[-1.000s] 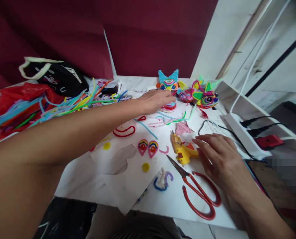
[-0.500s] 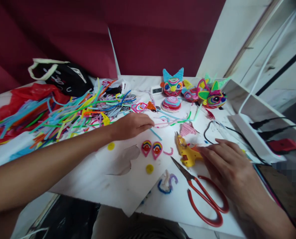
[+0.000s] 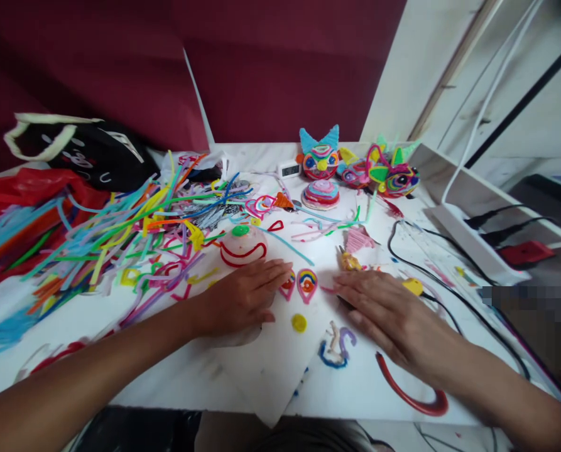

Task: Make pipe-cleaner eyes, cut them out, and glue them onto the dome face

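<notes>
On the paper (image 3: 261, 370), my left hand (image 3: 245, 298) was back from the figures (image 3: 320, 157), flat, empty; right hand (image 3: 393, 314) lay open over the scissors (image 3: 412, 398).

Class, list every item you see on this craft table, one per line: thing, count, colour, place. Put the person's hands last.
table: one, white, under everything.
pipe cleaners: many, mixed colours, piled left.
bag: one, black, far left.
plastic sheet: one, red, left edge.
craft faces: at least two, multicoloured, far edge.
spiral disc: one, pink and blue, before the faces.
dome: one, pale, red mouth, beyond left hand.
teardrop pieces: two, red-rimmed, between the hands.
glue gun: one, yellow, under right hand.
scissors: one, red handles, under right wrist.
power strip: one, white, right.
left hand: flat, fingertips over one teardrop.
right hand: flat, covering glue gun.
</notes>
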The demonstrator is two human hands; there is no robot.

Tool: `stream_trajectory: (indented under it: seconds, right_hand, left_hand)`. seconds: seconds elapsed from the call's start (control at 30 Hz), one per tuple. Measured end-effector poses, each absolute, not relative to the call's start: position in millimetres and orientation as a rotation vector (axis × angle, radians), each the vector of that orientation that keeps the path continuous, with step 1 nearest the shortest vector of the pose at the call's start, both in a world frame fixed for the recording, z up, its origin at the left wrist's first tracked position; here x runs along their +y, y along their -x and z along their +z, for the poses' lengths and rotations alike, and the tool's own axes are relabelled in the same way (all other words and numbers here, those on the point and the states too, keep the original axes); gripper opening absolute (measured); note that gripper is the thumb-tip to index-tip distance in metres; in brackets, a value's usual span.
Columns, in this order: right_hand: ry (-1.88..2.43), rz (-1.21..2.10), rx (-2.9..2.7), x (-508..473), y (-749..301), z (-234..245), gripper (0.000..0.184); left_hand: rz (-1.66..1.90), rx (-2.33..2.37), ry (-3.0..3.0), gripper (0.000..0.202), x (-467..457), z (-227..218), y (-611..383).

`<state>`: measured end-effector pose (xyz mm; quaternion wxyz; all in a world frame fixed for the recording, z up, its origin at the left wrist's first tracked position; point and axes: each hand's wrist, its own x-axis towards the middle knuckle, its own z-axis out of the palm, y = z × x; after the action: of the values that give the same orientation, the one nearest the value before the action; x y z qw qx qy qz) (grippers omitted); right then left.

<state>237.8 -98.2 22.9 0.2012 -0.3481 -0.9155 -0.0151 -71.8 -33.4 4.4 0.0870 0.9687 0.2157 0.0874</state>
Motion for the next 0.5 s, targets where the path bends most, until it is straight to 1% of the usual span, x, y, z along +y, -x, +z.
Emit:
stream_trajectory:
  seconds: [0.1,0.2,0.5]
  right_hand:
    - [0.966,-0.087,-2.682,-94.8,-219.7,18.6,0.047]
    - [0.976,-0.128,-2.752,-87.0,-209.9,11.0,0.055]
    - [0.968,-0.083,-2.835,-79.4,-197.7,-6.1,0.067]
  left_hand:
    - [0.234,0.634,-2.880,0.079,-33.0,-5.4,71.4]
    - [0.225,0.664,-2.868,0.084,-32.0,-16.1,71.8]
    - [0.224,0.702,-2.904,0.085,-33.8,-23.3,73.8]
